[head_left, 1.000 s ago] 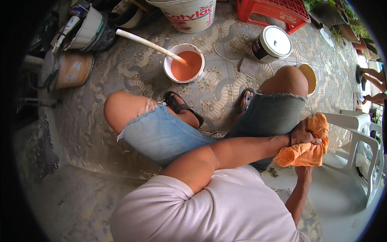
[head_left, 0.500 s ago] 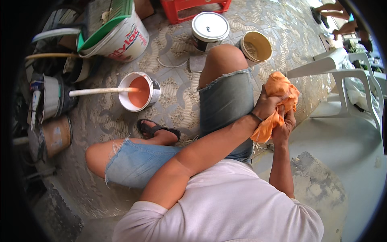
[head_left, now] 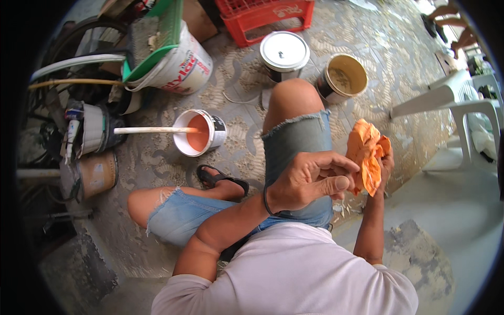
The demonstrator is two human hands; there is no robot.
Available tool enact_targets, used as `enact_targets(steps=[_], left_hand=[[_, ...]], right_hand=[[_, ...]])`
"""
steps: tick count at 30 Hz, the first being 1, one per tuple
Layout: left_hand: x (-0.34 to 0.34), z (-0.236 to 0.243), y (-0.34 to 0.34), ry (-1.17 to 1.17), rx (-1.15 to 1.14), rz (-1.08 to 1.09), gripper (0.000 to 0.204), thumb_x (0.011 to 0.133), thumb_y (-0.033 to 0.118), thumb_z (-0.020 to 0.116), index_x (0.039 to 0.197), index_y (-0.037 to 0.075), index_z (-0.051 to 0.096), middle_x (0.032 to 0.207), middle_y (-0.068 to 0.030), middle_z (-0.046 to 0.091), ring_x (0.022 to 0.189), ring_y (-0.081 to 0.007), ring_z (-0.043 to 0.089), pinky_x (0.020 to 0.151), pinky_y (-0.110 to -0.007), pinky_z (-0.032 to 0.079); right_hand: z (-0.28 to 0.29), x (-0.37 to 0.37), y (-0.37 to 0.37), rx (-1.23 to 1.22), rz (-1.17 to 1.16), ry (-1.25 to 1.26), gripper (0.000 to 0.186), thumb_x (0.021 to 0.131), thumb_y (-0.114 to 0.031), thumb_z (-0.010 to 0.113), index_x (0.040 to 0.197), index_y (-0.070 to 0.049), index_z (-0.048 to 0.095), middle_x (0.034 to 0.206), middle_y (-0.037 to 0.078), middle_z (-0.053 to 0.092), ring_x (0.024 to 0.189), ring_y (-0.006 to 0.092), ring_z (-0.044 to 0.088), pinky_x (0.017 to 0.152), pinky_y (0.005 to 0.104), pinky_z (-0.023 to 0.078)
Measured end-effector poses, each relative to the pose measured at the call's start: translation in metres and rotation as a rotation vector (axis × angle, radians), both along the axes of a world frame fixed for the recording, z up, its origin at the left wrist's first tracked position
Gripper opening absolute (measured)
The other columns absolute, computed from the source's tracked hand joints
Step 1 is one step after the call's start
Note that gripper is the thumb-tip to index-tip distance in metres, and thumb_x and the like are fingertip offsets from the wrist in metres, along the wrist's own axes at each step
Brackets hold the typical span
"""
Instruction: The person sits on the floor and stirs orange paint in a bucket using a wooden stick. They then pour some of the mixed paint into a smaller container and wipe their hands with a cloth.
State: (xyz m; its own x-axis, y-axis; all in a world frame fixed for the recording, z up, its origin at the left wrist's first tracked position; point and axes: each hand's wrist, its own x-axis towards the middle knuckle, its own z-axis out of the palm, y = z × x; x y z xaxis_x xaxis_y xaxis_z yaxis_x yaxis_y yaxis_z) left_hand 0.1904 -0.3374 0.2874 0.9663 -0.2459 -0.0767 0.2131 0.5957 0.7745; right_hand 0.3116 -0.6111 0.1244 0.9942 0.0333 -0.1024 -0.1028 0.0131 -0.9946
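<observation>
A crumpled orange cloth [head_left: 363,149] is gripped in my right hand [head_left: 387,169], off to the right of my knee. The cloth hides part of that hand's fingers. My left hand [head_left: 310,181] is just left of the cloth, above my denim-covered thigh. Its fingers are loosely bent and apart, with nothing seen in them. The fingertips come close to the cloth's edge; whether they touch it I cannot tell. A dark band [head_left: 268,202] circles my left wrist.
A white bucket [head_left: 217,132] of orange paint, with a pale stick [head_left: 152,130] in it, stands left of my knees. Beyond are a lidded pail [head_left: 285,51], an open tub [head_left: 326,86] and a red crate [head_left: 268,21]. A white plastic chair [head_left: 436,97] stands right.
My left hand has let go of the orange cloth and drawn back left, its fingers loosening. My right hand keeps the cloth. The whole view has shifted a little.
</observation>
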Motion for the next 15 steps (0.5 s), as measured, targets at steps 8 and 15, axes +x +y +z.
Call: enact_targets(steps=[8, 15], left_hand=[[0.019, 0.005, 0.024, -0.117, 0.207, 0.423, 0.102, 0.082, 0.048, 0.087, 0.156, 0.002, 0.033, 0.151, -0.0165, 0.041, 0.141, -0.0274, 0.043, 0.114, -0.045, 0.043], [0.061, 0.086, 0.052, -0.394, -0.054, 0.512, 0.132, 0.068, 0.049, 0.094, 0.163, 0.009, 0.011, 0.156, -0.0153, 0.036, 0.144, -0.0287, 0.041, 0.114, -0.044, 0.042]], right_hand=[[0.142, 0.046, 0.047, 0.283, 0.224, -0.252, 0.043, 0.097, -0.008, 0.067, 0.138, -0.003, 0.056, 0.131, 0.009, 0.061, 0.115, 0.0186, 0.061, 0.097, 0.0331, 0.053], [0.236, 0.059, 0.201, 0.248, 0.557, -0.435, 0.049, 0.098, -0.015, 0.066, 0.144, -0.005, 0.052, 0.137, 0.011, 0.055, 0.127, 0.0225, 0.053, 0.106, 0.0364, 0.047]])
